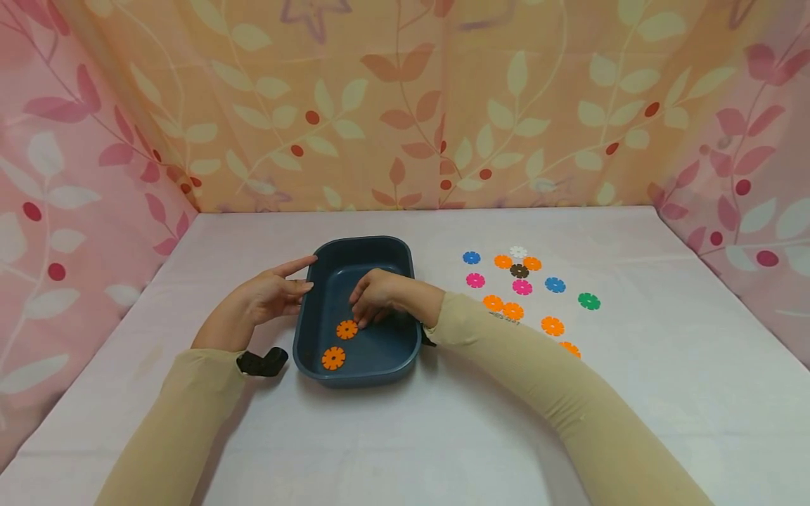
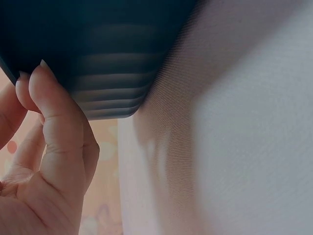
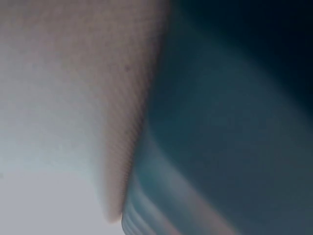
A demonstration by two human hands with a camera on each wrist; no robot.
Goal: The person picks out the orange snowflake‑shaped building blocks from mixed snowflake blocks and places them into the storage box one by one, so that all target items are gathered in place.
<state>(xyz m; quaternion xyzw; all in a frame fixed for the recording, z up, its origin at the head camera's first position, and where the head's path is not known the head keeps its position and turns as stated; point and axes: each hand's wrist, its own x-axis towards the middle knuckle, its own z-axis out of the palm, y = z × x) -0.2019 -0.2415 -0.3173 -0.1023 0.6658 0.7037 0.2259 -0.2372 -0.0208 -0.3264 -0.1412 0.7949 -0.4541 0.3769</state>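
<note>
A dark blue rectangular basin stands on the table. My left hand is at its left side, index finger and thumb reaching to the rim. In the left wrist view, the left fingertips touch the basin's ribbed outer wall. My right hand reaches inside with fingers bent downward, a fingertip beside an orange notched disc. Whether it grips anything is hidden. A second orange notched disc lies nearer the front. The right wrist view shows only the basin's wall, not the hand.
Right of the basin, several notched discs are spread over the white cloth: orange, pink, blue, green, white and brown. My right sleeve partly covers one orange disc. Floral curtains enclose the table.
</note>
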